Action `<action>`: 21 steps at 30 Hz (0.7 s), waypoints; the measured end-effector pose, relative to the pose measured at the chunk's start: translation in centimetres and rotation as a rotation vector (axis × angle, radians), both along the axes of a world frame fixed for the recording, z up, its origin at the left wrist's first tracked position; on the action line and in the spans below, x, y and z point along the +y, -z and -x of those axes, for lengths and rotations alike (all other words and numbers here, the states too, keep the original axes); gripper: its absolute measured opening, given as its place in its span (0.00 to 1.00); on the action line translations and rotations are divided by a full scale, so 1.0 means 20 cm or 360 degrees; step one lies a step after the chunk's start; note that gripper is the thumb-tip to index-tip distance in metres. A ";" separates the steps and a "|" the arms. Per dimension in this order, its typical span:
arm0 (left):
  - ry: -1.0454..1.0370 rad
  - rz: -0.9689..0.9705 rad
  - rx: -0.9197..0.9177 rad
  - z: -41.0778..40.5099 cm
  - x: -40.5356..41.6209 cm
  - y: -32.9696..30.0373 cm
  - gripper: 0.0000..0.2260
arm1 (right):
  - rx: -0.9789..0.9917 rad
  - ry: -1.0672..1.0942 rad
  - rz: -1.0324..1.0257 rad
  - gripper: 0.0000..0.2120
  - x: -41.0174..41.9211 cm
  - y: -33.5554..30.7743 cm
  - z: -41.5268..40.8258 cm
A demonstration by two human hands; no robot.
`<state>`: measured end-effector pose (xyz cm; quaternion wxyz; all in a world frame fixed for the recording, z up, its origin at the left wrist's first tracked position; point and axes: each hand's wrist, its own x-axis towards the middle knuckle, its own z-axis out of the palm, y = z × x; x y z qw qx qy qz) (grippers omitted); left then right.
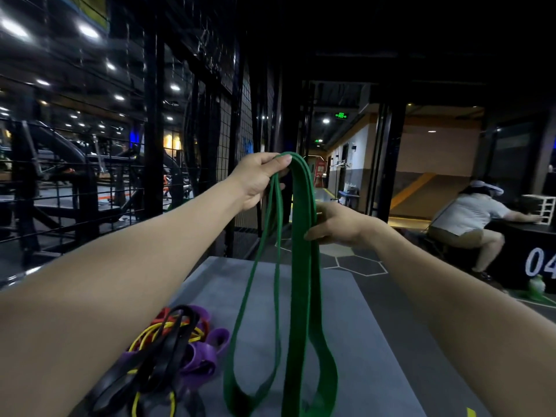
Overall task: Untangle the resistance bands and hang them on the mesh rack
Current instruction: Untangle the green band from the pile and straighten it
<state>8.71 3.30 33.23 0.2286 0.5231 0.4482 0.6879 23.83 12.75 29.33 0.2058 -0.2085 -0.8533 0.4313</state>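
The left hand (258, 176) pinches the top fold of the green resistance band (301, 251) at 12 o'clock, its grip closed round the strap, while the right hand (337, 224) at 2 o'clock curls its grip about the wide strand; its fingertips are hidden behind the band. Both arms reach forward, the band's loops hanging to 6 o'clock, the lowest cut off by the frame edge. At 7 o'clock a tangled pile of bands (168, 347) lies on the grey worktop (361, 341); the dark mesh rack (222, 145) stands at 11 o'clock, a crouching person (469, 218) at 3 o'clock.
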 end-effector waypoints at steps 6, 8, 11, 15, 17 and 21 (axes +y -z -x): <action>0.0003 0.0076 -0.0049 0.03 -0.06 0.01 0.05 | 0.0046 -0.0026 0.0133 0.12 0.00 -0.02 -0.05; -0.0013 0.0100 -0.0051 0.03 -0.07 0.01 0.04 | 0.0131 -0.0009 0.0158 0.11 -0.01 -0.03 -0.07; -0.0036 0.0153 -0.0047 0.04 -0.07 0.01 0.03 | 0.0234 0.0023 0.0085 0.10 -0.03 -0.07 -0.09; -0.0065 0.0218 0.0007 0.03 -0.08 0.01 0.01 | 0.0339 0.0050 -0.0050 0.08 -0.05 -0.12 -0.09; -0.0099 0.0246 0.0018 0.02 -0.08 0.00 0.03 | 0.0329 0.0074 -0.0135 0.09 -0.06 -0.14 -0.09; -0.0191 0.0334 0.0186 0.00 -0.08 -0.01 0.07 | 0.0371 0.0081 -0.0222 0.16 -0.06 -0.17 -0.07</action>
